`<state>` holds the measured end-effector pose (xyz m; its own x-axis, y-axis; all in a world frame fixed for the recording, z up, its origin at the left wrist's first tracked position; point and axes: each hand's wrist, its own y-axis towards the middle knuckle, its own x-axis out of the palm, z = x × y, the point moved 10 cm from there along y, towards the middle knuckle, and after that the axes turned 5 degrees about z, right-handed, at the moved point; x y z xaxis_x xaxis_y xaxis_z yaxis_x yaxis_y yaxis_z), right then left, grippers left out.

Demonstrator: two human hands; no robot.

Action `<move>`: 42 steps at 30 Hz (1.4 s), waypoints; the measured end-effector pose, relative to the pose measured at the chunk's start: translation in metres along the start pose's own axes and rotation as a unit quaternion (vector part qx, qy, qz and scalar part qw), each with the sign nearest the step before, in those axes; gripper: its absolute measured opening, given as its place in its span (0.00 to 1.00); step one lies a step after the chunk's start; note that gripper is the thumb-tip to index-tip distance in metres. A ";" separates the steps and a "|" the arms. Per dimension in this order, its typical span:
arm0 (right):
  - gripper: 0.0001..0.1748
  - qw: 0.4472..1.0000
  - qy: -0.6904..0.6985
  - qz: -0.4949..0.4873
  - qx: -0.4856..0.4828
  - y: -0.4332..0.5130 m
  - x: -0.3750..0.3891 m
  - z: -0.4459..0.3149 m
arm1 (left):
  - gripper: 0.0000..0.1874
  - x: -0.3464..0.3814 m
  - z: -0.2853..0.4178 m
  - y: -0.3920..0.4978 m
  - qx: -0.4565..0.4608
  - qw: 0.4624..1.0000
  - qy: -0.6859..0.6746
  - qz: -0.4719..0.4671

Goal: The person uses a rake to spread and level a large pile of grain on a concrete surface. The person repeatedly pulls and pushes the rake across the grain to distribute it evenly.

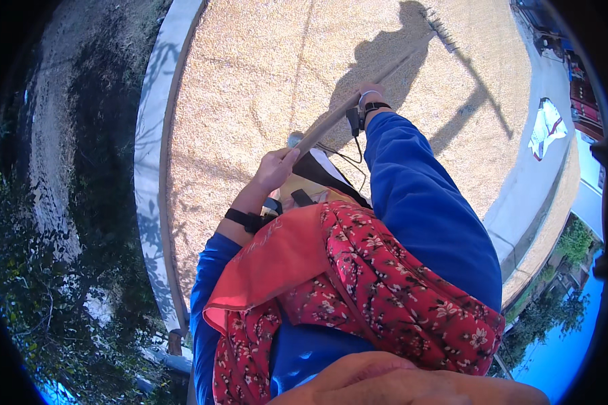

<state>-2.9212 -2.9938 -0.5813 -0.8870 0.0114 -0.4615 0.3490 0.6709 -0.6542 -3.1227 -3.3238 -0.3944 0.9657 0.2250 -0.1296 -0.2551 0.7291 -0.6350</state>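
Note:
Both hands grip a long rake handle (329, 121) that runs from near my waist up and to the right. My left hand (276, 168) is closed around its lower part, thumb lying along it. Farther up, my right hand (371, 93) holds the handle, partly hidden by its wrist strap. The toothed rake head (440, 31) is at the far end, over a wide layer of pale yellow grain (243, 91) that looks like maize kernels. Whether its teeth touch the grain, I cannot tell. Dark shadows of my body and the rake fall across the grain.
A low concrete curb (152, 126) bounds the grain on the left, with shrubs (40, 304) beyond. On the right, a white sack (547, 129) lies on a concrete strip (514, 187). A black cable (361, 157) hangs by my right wrist.

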 end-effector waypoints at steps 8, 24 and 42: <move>0.26 0.949 -0.292 -0.086 -0.078 -0.033 -0.001 0.038 | 0.26 -0.033 -0.029 -0.093 -0.028 0.999 0.001 0.023; 0.14 0.946 -0.117 -0.267 0.141 -0.287 -0.051 0.282 | 0.20 -0.131 -0.164 -0.561 -0.230 0.919 0.047 0.317; 0.22 0.911 -0.125 -0.292 0.262 -0.367 -0.140 0.324 | 0.23 -0.163 -0.169 -0.683 -0.303 0.758 0.038 0.576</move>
<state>-2.8272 -3.4823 -0.4707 -0.8942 -0.4472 -0.0221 -0.0063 0.0619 -0.9981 -3.0982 -3.9677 -0.0686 0.1252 0.4327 -0.8928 -0.8842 -0.3596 -0.2983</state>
